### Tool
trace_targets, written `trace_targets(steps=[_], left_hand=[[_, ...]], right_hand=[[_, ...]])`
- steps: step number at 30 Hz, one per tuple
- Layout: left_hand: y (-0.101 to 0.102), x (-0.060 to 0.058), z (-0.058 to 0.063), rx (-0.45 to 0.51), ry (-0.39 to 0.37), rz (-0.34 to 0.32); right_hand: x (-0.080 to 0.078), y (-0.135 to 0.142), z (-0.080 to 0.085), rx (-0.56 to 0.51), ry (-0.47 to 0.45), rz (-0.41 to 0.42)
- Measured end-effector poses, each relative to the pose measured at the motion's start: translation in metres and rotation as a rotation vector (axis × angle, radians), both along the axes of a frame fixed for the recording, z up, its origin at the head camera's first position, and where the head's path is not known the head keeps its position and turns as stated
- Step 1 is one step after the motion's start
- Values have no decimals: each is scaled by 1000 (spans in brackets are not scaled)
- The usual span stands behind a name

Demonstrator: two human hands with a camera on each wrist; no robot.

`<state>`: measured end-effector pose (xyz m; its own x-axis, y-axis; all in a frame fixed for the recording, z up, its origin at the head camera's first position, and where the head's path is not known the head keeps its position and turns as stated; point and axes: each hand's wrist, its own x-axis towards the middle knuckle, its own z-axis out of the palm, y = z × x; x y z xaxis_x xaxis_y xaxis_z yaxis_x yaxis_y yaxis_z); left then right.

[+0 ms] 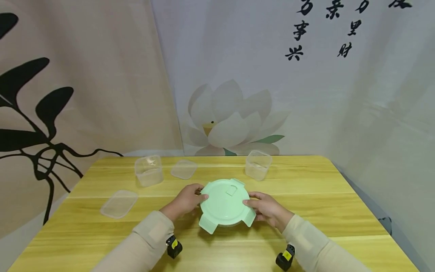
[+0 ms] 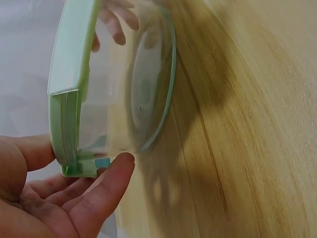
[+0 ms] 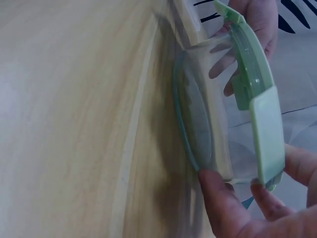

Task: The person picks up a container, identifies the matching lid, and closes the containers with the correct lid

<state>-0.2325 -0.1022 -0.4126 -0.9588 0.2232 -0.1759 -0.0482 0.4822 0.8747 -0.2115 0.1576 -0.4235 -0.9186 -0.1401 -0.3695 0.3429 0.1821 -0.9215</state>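
Note:
A round glass food container (image 2: 111,84) with a pale green lid (image 1: 225,202) is held between both hands, near the middle of the table. Its clear bowl is close over the wood, with a shadow beneath. Two of the lid's clip flaps (image 1: 208,223) point towards the person. My left hand (image 1: 187,200) grips the left side, thumb on the lid's edge and fingers beneath the rim. On the opposite side my right hand (image 1: 268,209) grips it, thumb on the lid and fingertips against the glass (image 3: 200,119), low down. The bowl's contents area looks see-through.
Behind on the wooden table (image 1: 306,226) stand a clear square tub (image 1: 148,172) at left and another clear tub (image 1: 258,165) at right. Two flat translucent lids (image 1: 119,204) lie on the left half. A printed cloth (image 1: 234,75) hangs along the table's back edge.

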Motion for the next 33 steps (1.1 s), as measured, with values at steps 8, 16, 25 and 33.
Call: trace_targets(steps=[8,16,25,33], left_hand=[[-2,-2,-4,31,-17,7],[-1,9,-7,73,-32,86],[2,30,-5,72,-57,106],[3,32,-4,79,-35,77]], right_hand=[[-1,-1,1,5,-23,-14],[-2,-3,1,-2,-5,-15],[-3,-5,3,61,5,-29],[-3,-5,1,34,3,-25]])
